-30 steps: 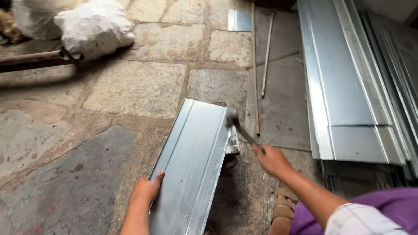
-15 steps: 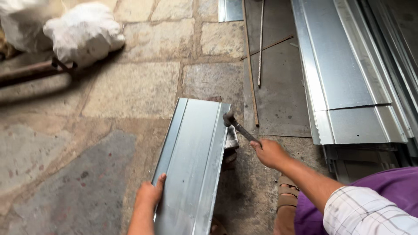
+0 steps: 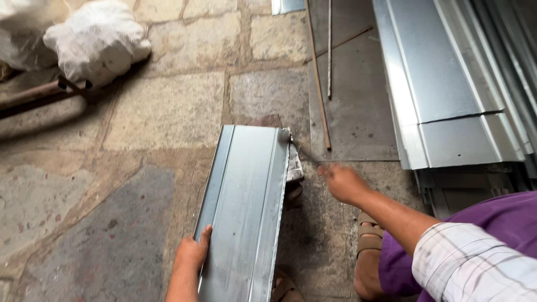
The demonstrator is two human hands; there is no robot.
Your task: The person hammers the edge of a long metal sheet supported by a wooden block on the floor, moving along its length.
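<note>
Person is crouching over a stone-slab floor [image 3: 168, 112], working on a long galvanised sheet-metal panel [image 3: 246, 207] w/ folded edges, lying lengthwise away from the body in the middle of the view. Left hand [image 3: 193, 254] is pressing on the panel's near left edge, fingers curled over the fold & gripping it, thumb on top. Right hand [image 3: 344, 183] is closed round the handle of a hammer [image 3: 296, 146]; hand & handle are motion-blurred, so exact finger wrap is hard to read, but it's clearly clutching the tool. Hammer head is sitting right at the panel's far right corner, touching or just about touching the folded edge; can't tell which. Just beside that edge, under the right side of the panel, a small grey block or rag-like support [image 3: 295, 165] is poking out. Right of the hand, a sandalled foot [image 3: 369, 251] is resting on the floor near a purple garment [image 3: 475, 223] & a checked sleeve [image 3: 475, 268]. Far right: a stack of similar metal panels [image 3: 447, 84] lying lengthwise. Thin rods [image 3: 318, 72] are lying on a darker slab btwn the stack & the worked panel. Top left, well apart: white stuffed sacks [image 3: 95, 39] next to a rusty bar [image 3: 33, 96].
</note>
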